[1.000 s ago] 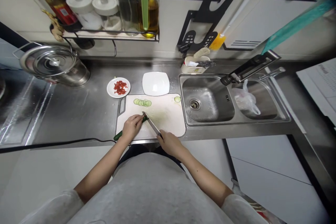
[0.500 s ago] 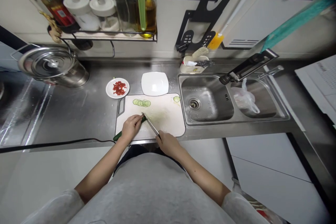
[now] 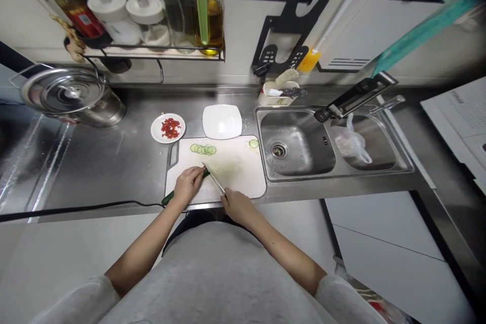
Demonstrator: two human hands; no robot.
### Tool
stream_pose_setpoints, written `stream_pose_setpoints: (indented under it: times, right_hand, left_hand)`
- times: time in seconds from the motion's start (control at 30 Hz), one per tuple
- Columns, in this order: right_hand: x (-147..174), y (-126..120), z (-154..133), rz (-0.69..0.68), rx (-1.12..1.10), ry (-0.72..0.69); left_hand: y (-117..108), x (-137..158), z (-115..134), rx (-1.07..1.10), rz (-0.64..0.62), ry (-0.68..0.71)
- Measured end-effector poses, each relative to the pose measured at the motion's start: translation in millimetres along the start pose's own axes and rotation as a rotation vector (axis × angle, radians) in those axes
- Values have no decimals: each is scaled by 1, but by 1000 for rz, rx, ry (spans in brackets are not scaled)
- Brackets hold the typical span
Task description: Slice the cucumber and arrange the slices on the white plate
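My left hand [image 3: 189,185] is closed over a dark green cucumber [image 3: 167,198], which lies slantwise on the white cutting board [image 3: 243,182]. Its two ends show on either side of the hand; the middle is covered. In my right hand [image 3: 240,206] is the handle of a knife [image 3: 216,180]. The blade slants up and left, its front part at the cucumber's cut end beside my left fingers. A row of overlapping cucumber slices [image 3: 203,149] lies along the board's upper left, and a single end slice [image 3: 253,144] sits near the upper right corner.
Behind the board stand a white square plate [image 3: 222,121] and a small plate [image 3: 153,134] of chopped red pieces. A double sink [image 3: 298,180] with a plastic bag [image 3: 351,143] is at right. A lidded steel pot [image 3: 110,109] stands left; a black cable [image 3: 94,206] runs along the front edge.
The knife blade has shifted slightly at the cucumber's cut end, with my right hand moving a little left. The whole view has slid slightly left. Both grips stay the same.
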State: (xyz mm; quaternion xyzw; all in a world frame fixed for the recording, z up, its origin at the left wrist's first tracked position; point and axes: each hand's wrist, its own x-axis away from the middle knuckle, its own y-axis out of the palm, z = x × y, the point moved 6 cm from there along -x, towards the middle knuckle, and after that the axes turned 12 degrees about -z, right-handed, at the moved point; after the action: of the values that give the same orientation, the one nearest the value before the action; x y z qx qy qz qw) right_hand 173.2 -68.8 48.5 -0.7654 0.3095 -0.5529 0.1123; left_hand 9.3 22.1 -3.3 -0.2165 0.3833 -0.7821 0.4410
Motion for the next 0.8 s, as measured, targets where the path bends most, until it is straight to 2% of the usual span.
stream_pose_setpoints:
  times: [0.47,0.63,0.8]
  right_hand:
    - [-21,12,3,4,-22,16]
    - [-21,16,6,43,-16,26]
    - [-13,9,13,111,5,6]
  left_hand:
    - [0,0,-1,0,16,9]
    - [0,0,-1,-5,12,11]
    - [0,0,2,-31,11,8]
